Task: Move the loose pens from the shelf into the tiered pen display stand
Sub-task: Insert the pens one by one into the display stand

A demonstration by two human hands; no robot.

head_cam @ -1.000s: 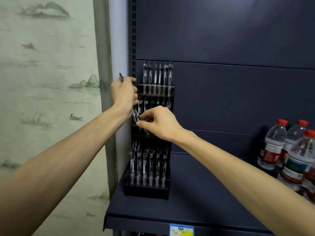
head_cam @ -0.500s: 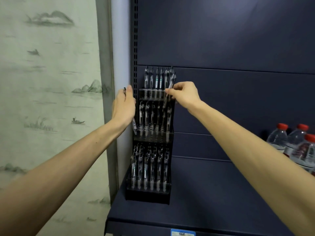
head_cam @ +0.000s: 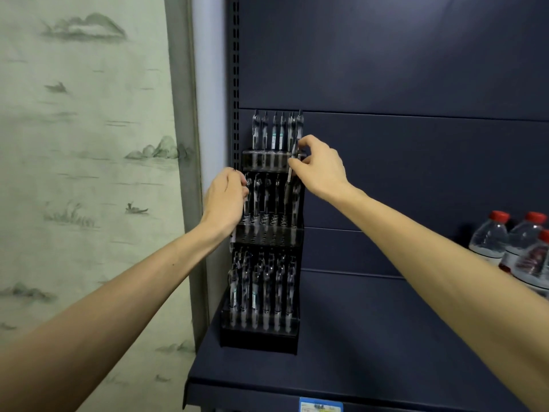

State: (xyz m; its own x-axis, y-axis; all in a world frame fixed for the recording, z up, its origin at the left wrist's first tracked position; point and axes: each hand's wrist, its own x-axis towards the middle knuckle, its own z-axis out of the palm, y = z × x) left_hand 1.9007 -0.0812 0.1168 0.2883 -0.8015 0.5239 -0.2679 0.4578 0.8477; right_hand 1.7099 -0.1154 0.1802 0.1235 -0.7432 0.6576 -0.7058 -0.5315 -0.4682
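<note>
Two hands work at the black tiered pen display stand [head_cam: 261,340], which stands on the dark blue shelf [head_cam: 371,352] against the left upright. The right hand [head_cam: 322,168] pinches one pen [head_cam: 289,179] between thumb and fingers at the right end of the top tier. The left hand [head_cam: 225,200] has its fingers curled around several pens [head_cam: 232,240] beside the middle tier.

Water bottles [head_cam: 523,251] cropped, blurred
</note>
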